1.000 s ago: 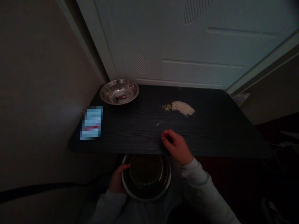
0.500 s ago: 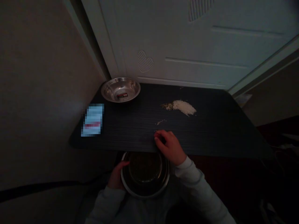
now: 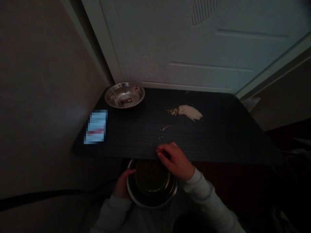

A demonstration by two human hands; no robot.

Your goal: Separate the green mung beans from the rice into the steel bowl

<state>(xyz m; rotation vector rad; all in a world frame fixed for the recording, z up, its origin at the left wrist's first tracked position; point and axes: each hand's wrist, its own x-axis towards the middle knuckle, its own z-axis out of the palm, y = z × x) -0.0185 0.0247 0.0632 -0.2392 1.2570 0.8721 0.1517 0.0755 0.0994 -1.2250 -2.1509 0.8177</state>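
Note:
My left hand (image 3: 123,185) grips the left rim of a metal bowl (image 3: 153,203), with its thumb over the edge. The bowl is just below the table's front edge, and its inside is dark with greenish-brown contents. My right hand (image 3: 175,160) is curled at the front edge above the bowl's right side. Its thumb and fingertips almost meet; whatever they hold, if anything, is too dark to make out. A few pale grains (image 3: 166,128) lie beyond the fingers. Farther back is a heap of white grains (image 3: 190,112), with greenish grains (image 3: 171,111) at its left end.
Another metal bowl (image 3: 114,97), with a label inside, stands at the table's back left corner. A blurred-out bright blue-white rectangle (image 3: 96,124) lies at the left edge. The dark table (image 3: 225,129) meets a white panel (image 3: 194,48) behind it.
My right hand has drawn back toward me and slightly left, over the front edge. Some grains now show beyond its fingertips. My left hand still holds the bowl.

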